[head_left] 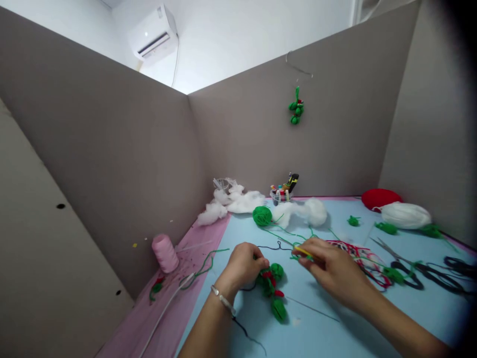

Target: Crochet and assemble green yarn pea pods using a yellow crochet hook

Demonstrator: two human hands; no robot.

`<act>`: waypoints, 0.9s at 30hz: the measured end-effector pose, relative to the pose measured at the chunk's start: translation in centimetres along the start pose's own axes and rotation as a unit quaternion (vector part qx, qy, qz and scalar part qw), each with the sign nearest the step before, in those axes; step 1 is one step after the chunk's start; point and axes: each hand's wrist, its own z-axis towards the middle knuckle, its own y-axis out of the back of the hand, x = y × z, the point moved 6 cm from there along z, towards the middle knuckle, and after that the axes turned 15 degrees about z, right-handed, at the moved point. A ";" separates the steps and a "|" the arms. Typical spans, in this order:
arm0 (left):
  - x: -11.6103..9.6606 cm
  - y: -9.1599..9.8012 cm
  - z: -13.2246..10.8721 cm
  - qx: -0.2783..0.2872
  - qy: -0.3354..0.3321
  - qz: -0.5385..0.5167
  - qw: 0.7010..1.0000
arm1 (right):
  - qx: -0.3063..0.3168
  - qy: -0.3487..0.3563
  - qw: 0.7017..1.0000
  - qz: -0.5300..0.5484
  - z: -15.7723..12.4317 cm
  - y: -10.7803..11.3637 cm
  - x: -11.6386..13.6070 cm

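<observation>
My left hand (pixel 248 263) is closed, its fingertips pinching the top of a green and red crocheted piece (pixel 278 309) made of several small round parts. The piece rests on or just above the blue table surface. In my right hand (pixel 331 271) is a crochet hook with a yellow handle (pixel 302 251), pointing left. Green yarn (pixel 285 238) trails by this hand towards a green yarn ball (pixel 262 216). A dark yarn strand (pixel 249 335) runs out below my left wrist. Between the hands lies a thin rod (pixel 315 309).
To the right are black-handled scissors (pixel 404 258) and tangled red and white yarn (pixel 367 263). White stuffing (pixel 246 201) and a pen cup (pixel 281 196) stand at the back. A pink thread cone (pixel 165 253) is left. A similar green ornament (pixel 296 109) hangs on the partition (pixel 242 139).
</observation>
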 end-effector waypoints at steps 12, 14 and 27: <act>-0.5 -1.3 0.1 0.031 0.053 -0.289 0.955 | 0.011 -0.115 0.985 0.128 -1.4 -4.5 1.2; -1.1 -2.0 -0.1 0.078 0.054 -0.350 0.932 | -0.014 -0.126 0.982 0.140 -1.4 -4.3 1.2; -1.4 -2.6 -0.2 0.127 0.068 -0.508 0.850 | -0.005 -0.281 0.881 0.380 -1.6 -4.6 -2.2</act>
